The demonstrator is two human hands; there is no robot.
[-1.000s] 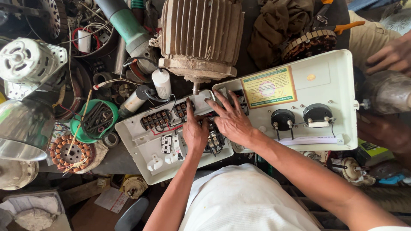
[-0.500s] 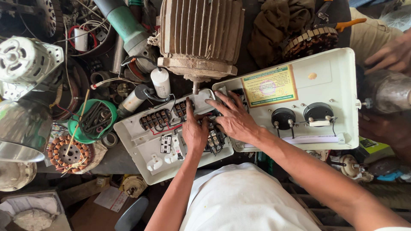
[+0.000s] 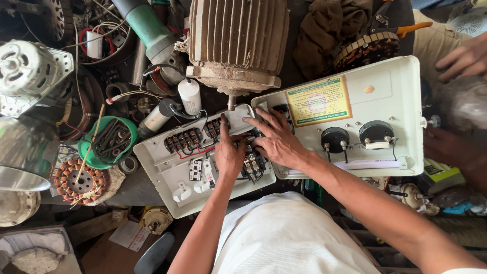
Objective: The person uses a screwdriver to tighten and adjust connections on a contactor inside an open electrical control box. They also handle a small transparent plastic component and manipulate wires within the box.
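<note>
Two hands work inside an opened white control box, its lid swung out flat to the right. Left hand lies palm-down on the box's inner panel, fingers together and nearly straight, index tip reaching up toward the row of black terminal blocks just above and left of it. No object is gripped in this hand; the fingers press on or rest against the wiring.

Right hand lies just beside the left, at the hinge line between box and lid. Fingers spread, slightly curled, tips pointing up-left onto the components at the box's upper right corner. Whether anything small is pinched under them cannot be told; the palm hides that spot. A black contactor block sits directly below the right fingers and between the two hands, partly covered by both.

Below and left of the left fingers: small black-and-white switch pieces on the panel. Right of the right wrist, on the lid: two round black meter backs and a yellow-green label.

Above the fingertips, just beyond the box edge: a large ribbed electric motor and a white cylindrical capacitor. Far left: a green bowl and a copper-wound stator. Another person's hand at the upper right, well apart.
</note>
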